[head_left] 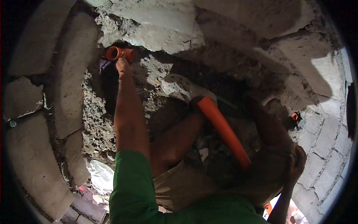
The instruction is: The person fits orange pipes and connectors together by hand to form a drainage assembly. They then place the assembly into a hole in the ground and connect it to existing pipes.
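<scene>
My left hand (122,66) reaches forward in a green sleeve and grips an orange pipe fitting (128,54), whose round open end faces up toward the camera. The fitting lies in a hollow below a broken concrete edge. My right hand (297,164) is bent back at the right, near my knee, with its fingers partly in shadow. Between my legs a long orange pipe (223,130) slants from beside my light perforated shoe (179,87) down to the right.
Rough concrete (160,35) overhangs the dug-out hollow at the top. Paving blocks (74,74) line the left, and more pavers (324,138) lie at the right. A small orange pipe end (295,116) shows at the right. White plastic (100,176) lies at lower left.
</scene>
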Motion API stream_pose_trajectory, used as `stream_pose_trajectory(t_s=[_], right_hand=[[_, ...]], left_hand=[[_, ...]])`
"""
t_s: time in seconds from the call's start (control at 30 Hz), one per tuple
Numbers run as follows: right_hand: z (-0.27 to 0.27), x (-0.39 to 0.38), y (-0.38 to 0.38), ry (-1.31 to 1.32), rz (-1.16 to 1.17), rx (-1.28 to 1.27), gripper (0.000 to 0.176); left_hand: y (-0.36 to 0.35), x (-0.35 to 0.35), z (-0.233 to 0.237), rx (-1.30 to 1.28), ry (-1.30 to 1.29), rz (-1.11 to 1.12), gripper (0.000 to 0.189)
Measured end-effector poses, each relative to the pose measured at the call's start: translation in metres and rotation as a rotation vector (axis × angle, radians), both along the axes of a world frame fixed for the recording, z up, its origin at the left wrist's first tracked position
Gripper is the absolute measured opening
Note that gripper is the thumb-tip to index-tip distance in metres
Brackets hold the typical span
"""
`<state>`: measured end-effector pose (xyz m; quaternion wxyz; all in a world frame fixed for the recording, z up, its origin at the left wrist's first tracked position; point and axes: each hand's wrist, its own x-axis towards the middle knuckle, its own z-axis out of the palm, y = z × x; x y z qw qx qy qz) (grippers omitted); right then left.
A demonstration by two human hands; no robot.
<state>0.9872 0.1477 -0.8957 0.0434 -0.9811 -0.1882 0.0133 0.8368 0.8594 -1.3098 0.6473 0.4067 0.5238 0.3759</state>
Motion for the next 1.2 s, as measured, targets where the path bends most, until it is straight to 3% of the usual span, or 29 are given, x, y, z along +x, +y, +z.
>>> stream_pose_trajectory(t_s=[0.1,0.2,0.27,0.33,0.37,0.43,0.5,0.67,0.8,0.87,1.0,1.07,1.13,1.2], right_hand=[[-0.004,0.001,-0.01,-0.011,-0.003,0.024,0.035],[-0.004,0.001,-0.009,0.006,0.022,0.056,0.036],[-0.007,0.003,-0.016,0.004,0.031,0.066,0.037],[-0.009,0.005,-0.019,0.004,0.047,0.082,0.037],[-0.008,0.005,-0.018,-0.001,0.064,0.062,0.037],[-0.009,0.005,-0.017,-0.002,0.111,0.048,0.038],[-0.013,0.007,-0.018,-0.01,0.117,0.109,0.04],[-0.014,0.003,-0.021,0.008,0.133,0.159,0.042],[-0.008,-0.004,-0.018,-0.007,0.173,0.094,0.041],[-0.003,-0.009,-0.009,-0.041,0.221,0.06,0.04],[-0.005,-0.004,-0.012,-0.093,0.177,-0.027,0.039],[-0.004,0.007,-0.009,-0.083,0.206,-0.134,0.039],[-0.011,0.02,-0.017,-0.078,0.213,-0.241,0.04],[-0.032,0.029,-0.044,-0.237,0.452,0.047,0.039]], left_hand=[[-0.011,-0.002,0.013,0.042,0.201,-0.022,0.039],[-0.01,-0.01,0.006,0.294,0.394,-0.297,0.041],[-0.02,-0.016,0.004,-0.212,0.032,-0.154,0.047],[-0.028,-0.04,-0.005,0.29,0.647,-0.622,0.061],[-0.063,-0.039,0.011,0.351,-0.139,-0.747,0.065],[-0.092,-0.034,0.046,0.453,0.387,-0.955,0.066],[-0.13,-0.041,0.102,0.346,0.622,-1.129,0.068],[-0.231,-0.128,0.264,0.192,0.433,-1.244,0.072],[-0.307,-0.266,0.365,0.195,0.102,-0.978,0.07],[-0.341,-0.348,0.388,0.128,0.022,-0.591,0.065],[-0.382,-0.508,0.39,0.164,0.205,0.427,0.059],[-0.411,-0.595,0.339,0.235,0.697,0.799,0.063],[-0.452,-0.667,0.284,0.203,1.349,0.819,0.074],[-0.493,-0.69,0.254,0.024,1.614,0.742,0.084]])
